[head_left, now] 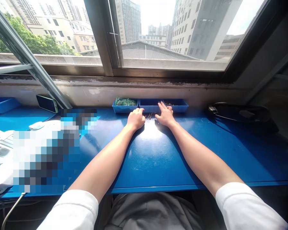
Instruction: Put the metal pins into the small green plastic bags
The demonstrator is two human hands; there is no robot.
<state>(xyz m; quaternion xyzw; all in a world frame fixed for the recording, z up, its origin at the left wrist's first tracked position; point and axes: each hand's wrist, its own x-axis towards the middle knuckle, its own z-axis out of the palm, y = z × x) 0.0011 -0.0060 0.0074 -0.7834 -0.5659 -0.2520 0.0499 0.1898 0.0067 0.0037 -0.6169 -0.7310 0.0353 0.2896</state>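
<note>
My left hand (136, 119) rests at the front of the blue bins, its fingers curled; whether anything is in them is hidden. Fingers spread, my right hand (166, 115) reaches to the front wall of the bins, with nothing visible in its grasp. Between both hands lie several thin metal pieces (149, 116) on the blue table, too small to name exactly. Green circuit boards (126, 101) fill the left bin (124, 109). The middle bin (147, 103) is partly behind my hands. More small metal pieces (170, 103) are in the right bin (181, 107).
A black bag-like object (242, 115) lies at the right on the blue table (158, 163). Toward the left are a phone (47, 103) leaning upright, a white device (1, 156), a blurred patch and another blue tray (3, 105). A metal frame (42, 75) slants before the window.
</note>
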